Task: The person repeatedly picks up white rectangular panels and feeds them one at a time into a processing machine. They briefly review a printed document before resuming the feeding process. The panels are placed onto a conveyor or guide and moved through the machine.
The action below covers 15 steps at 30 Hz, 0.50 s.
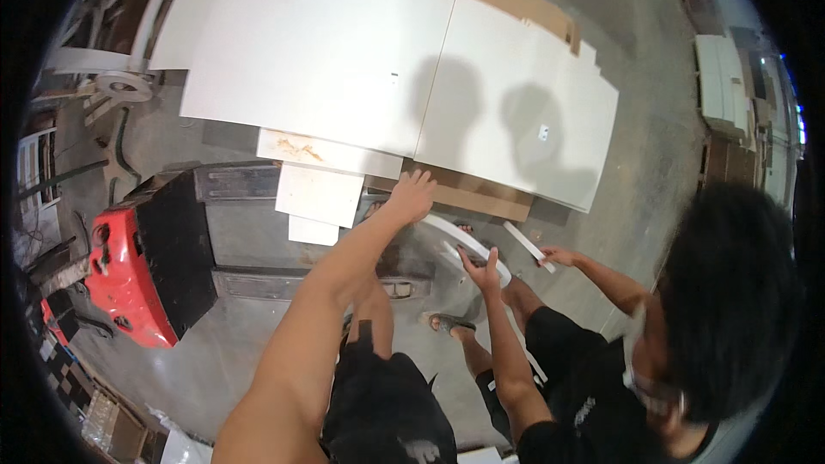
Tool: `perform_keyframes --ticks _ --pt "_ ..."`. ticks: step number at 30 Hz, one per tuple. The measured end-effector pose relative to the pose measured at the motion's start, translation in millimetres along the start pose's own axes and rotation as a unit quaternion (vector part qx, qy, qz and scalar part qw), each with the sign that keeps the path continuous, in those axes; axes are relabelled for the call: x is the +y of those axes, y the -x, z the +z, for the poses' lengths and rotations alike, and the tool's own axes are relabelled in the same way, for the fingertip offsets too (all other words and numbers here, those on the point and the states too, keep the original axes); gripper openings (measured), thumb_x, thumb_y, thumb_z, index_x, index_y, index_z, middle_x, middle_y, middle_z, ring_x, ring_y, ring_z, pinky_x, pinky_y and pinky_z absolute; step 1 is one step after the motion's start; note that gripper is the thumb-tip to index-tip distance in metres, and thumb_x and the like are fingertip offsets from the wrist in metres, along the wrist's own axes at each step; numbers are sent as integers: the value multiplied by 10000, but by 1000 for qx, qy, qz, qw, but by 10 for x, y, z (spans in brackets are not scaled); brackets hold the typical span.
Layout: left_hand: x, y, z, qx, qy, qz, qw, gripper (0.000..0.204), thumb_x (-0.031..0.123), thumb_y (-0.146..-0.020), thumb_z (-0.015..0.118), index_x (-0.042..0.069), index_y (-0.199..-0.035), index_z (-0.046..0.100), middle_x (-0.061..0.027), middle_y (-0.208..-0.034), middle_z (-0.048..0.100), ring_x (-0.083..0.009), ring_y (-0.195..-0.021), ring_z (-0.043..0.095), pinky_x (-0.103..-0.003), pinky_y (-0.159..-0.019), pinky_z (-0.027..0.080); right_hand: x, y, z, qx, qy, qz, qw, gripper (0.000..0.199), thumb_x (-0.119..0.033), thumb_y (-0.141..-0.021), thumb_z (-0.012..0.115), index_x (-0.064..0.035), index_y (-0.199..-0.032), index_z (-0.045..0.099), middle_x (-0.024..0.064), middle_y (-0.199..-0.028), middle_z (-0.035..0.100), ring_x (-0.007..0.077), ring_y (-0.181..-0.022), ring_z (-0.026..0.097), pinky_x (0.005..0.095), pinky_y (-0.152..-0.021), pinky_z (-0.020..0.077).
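Observation:
My left hand [412,196] reaches out to the near edge of a large white panel [301,43]. Its fingers stretch toward that edge, slightly apart. Beside the heel of this hand begins a curved white strip [468,241], which runs down to a co-worker's raised hand [483,271]. Whether my palm touches the strip, I cannot tell. A second white panel [524,94] lies alongside the first, with a thin seam between them. The co-worker's other hand [560,258] grips a short white strip [528,245]. My right hand is out of view.
A red and black pallet truck [142,266] stands at left, its dark forks [318,283] reaching toward my legs. Smaller white boards [318,193] and brown cardboard [481,198] stick out under the panels. The co-worker [601,387] stands close at right. More stacked boards [722,82] are farther right.

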<state>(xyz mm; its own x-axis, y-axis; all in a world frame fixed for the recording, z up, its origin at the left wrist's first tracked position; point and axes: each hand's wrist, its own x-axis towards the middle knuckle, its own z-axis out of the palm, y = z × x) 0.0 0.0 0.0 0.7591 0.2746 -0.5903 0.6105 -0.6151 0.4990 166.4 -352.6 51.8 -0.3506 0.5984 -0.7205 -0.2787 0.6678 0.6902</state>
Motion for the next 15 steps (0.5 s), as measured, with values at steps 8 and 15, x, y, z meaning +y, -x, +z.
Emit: perform_keyframes --ticks 8,15 --pt "-619 -3252 -435 41 -194 60 978 704 421 -1017 542 119 -1624 351 -110 -1716 272 -322 -1590 226 -577 -1273 202 -123 -1794 2472 -86 -139 -45 986 1118 -106 -839 876 -157 -1688 150 91 -1383 547 193 -1112 562 294 -915 511" --pt "-1149 -3736 -662 127 -222 105 961 685 487 -1050 516 342 -1665 251 8 -1759 147 -259 -1616 142 -552 -1289 182 -45 -1767 3059 -71 -236 -120 962 977 -250 -851 874 -125 -1618 282 39 -1525 367 214 -1156 459 357 -930 527"
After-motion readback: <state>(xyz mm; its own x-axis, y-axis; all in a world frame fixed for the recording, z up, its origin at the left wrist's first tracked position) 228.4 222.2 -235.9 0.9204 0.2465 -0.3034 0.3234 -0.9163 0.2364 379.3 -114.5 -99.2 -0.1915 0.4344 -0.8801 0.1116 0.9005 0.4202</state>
